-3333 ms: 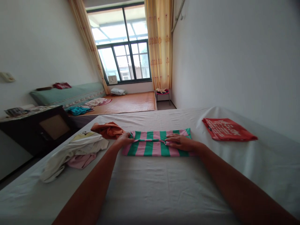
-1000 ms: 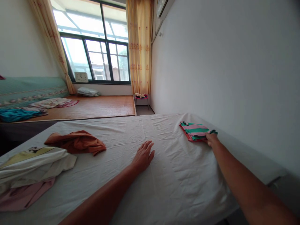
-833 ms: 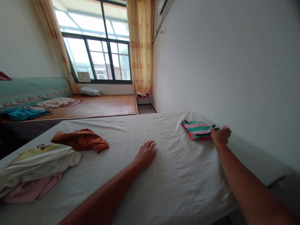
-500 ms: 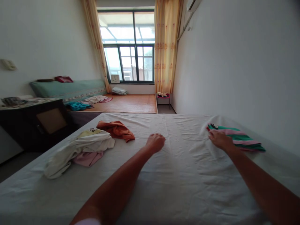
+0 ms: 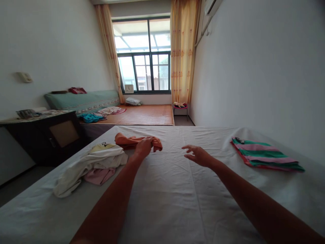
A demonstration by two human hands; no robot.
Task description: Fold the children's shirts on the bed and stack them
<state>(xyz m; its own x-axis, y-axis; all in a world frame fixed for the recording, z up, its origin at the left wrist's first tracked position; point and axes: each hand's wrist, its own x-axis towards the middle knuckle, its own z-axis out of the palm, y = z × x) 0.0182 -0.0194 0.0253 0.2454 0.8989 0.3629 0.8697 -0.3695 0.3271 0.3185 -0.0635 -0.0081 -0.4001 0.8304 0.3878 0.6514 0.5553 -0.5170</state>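
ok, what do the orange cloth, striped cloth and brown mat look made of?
Orange cloth: soft, matte fabric, maybe cotton; it bunches into loose folds by the left hand.
Striped cloth: thin, matte fabric, fiber unclear; it lies folded in flat layers.
Brown mat: perhaps bamboo or plastic; it looks smooth, with a soft sheen.

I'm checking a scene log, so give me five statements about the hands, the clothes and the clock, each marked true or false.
1. The left hand touches the orange cloth. True.
2. The right hand grips the striped cloth. False: the right hand holds nothing.
3. The striped cloth lies over a red cloth. True.
4. The white garment is neatly folded. False: the white garment lies crumpled.
5. The clock stands on the windowsill. True.
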